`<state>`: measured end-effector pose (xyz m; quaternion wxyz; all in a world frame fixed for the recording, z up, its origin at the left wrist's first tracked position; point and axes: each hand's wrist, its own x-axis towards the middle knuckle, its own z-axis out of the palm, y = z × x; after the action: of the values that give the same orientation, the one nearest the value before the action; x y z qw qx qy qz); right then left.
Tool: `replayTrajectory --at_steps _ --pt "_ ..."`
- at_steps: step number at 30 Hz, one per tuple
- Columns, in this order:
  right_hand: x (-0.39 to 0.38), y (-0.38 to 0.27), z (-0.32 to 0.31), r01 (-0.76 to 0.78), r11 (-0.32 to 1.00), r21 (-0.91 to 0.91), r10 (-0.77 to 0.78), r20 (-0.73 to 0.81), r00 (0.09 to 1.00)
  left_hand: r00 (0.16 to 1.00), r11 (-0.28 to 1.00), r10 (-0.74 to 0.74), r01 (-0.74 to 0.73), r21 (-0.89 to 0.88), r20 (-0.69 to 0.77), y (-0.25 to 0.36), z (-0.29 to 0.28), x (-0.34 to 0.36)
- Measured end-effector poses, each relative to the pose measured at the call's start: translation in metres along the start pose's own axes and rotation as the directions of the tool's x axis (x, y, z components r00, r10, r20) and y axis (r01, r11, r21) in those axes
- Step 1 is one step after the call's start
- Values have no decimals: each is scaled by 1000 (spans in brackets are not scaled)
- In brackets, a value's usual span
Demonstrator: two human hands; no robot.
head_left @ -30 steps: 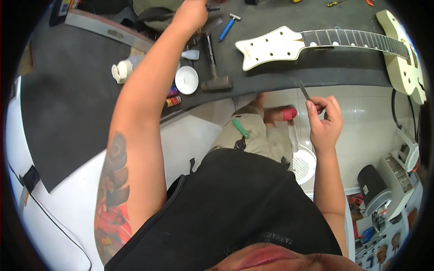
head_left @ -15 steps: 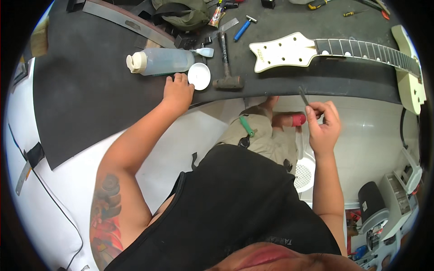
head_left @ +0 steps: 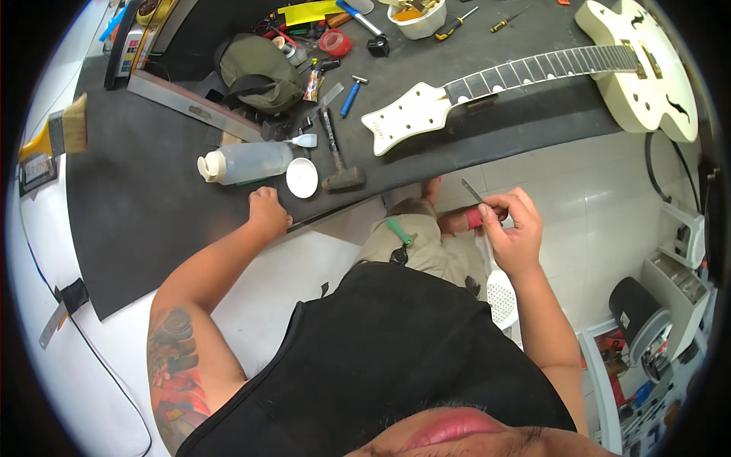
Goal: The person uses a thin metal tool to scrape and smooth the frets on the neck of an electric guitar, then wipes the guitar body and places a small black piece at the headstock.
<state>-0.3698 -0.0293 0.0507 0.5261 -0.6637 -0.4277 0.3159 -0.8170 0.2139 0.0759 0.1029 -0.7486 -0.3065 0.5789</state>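
My right hand point(head_left: 516, 228) is raised in front of the bench edge, thumb and fingers pinched on a slim grey metal strip point(head_left: 472, 190) that points up and left. Its exact kind does not show. My left hand point(head_left: 268, 215) rests on the dark bench mat point(head_left: 152, 228) near its front edge, fingers curled under; what they hold, if anything, is hidden. Nearest to it are a round white lid or dish point(head_left: 302, 178) and a clear squeeze bottle point(head_left: 251, 161) lying on its side. A cream guitar point(head_left: 647, 107) lies across the right of the bench, its headstock point(head_left: 407, 118) toward the middle.
A hammer point(head_left: 344, 178) lies beside the white round piece, with a blue-handled razor point(head_left: 351, 99) behind it. Farther back are an olive bag point(head_left: 263, 72), a long straight bar point(head_left: 194, 105), a white tub point(head_left: 419, 23) and screwdrivers point(head_left: 455, 24). A brush point(head_left: 65, 129) is at far left.
The view has shifted, showing more of the bench's far side and the guitar body. My left hand's fingers are more curled. My right hand still holds the metal strip.
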Motion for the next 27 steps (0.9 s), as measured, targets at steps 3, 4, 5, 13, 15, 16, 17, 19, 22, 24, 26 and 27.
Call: replayTrajectory --at_steps 3,4,5,13,15,16,17,19,22,24,26,27 --pt "-6 6 -5 9 1000 -25 -10 -37 999 988 988 -119 108 112 97 -3 -48 -23" --pt "-12 6 -5 -37 999 -21 36 -64 997 989 986 -122 111 122 88 -10 -76 -28" --pt "-17 5 -5 -82 996 -18 80 -91 993 998 997 -50 47 57 41 -20 -109 -29" --pt "-24 -2 16 -147 989 28 149 -173 974 884 981 146 -71 181 -444 -86 -266 108" --pt "-25 -4 17 -145 989 38 150 -218 964 833 928 246 -55 368 -495 -84 -297 139" --pt "-27 -3 17 -164 986 32 167 -238 957 810 916 280 -63 397 -516 -81 -313 154" --pt "-27 -2 18 -174 984 34 177 -260 949 825 898 278 -42 437 -492 -83 -325 167" --pt "-27 2 21 -193 980 38 196 -295 935 876 884 239 -19 467 -418 -82 -349 184" --pt "-28 5 30 -223 974 41 224 -346 911 889 882 233 -23 470 -394 -82 -362 205" --pt "-24 4 37 -232 970 67 240 -387 890 915 881 225 -44 471 -336 -79 -369 208" --pt "-16 -3 43 -235 970 57 238 -405 883 910 890 235 -61 452 -340 -77 -370 211" --pt "-12 -8 46 -234 971 58 236 -412 880 903 889 247 -67 452 -351 -77 -368 211"
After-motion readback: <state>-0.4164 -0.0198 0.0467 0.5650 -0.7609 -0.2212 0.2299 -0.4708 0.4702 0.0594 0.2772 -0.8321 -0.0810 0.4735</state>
